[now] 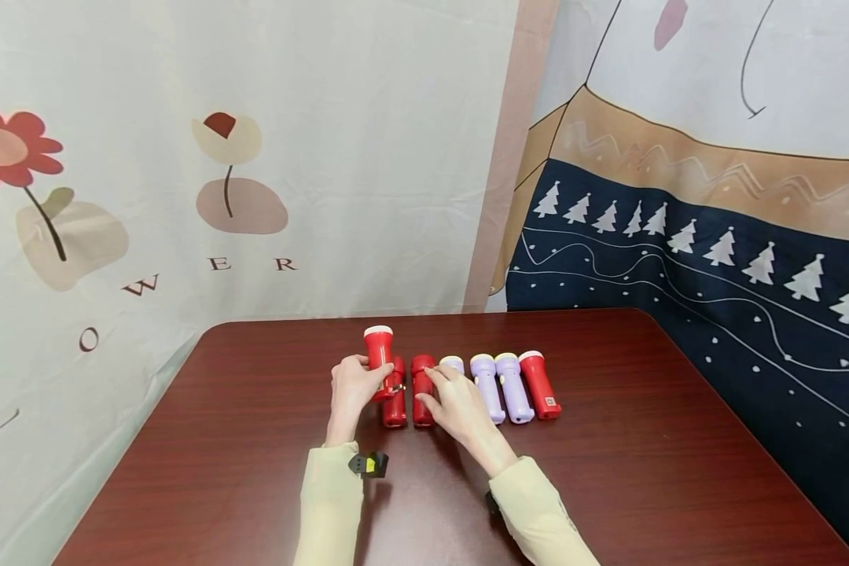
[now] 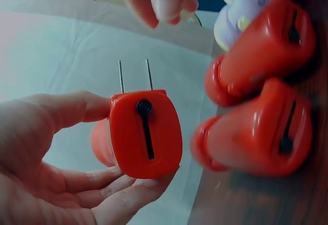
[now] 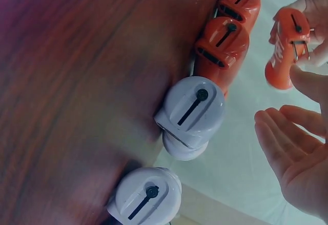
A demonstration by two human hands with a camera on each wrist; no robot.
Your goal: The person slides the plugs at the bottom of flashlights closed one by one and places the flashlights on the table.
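My left hand (image 1: 354, 389) grips a red flashlight (image 1: 378, 346) around its body, raised off the table with its white-rimmed head up. In the left wrist view, two metal plug prongs (image 2: 121, 76) stick out from the side of its base, which carries a black slider (image 2: 144, 107). My right hand (image 1: 463, 405) hovers over the row with fingers loosely extended; the right wrist view shows it holding nothing. Below the hands lie two red flashlights (image 1: 395, 410) (image 2: 251, 138). A lavender flashlight (image 1: 452, 362) is partly hidden behind my right hand.
Right of my right hand lie two more lavender flashlights (image 1: 486, 391) and a red flashlight (image 1: 540, 385) with a small label. They rest on a dark reddish-brown table (image 1: 219, 456). Printed curtains (image 1: 368, 157) hang behind it.
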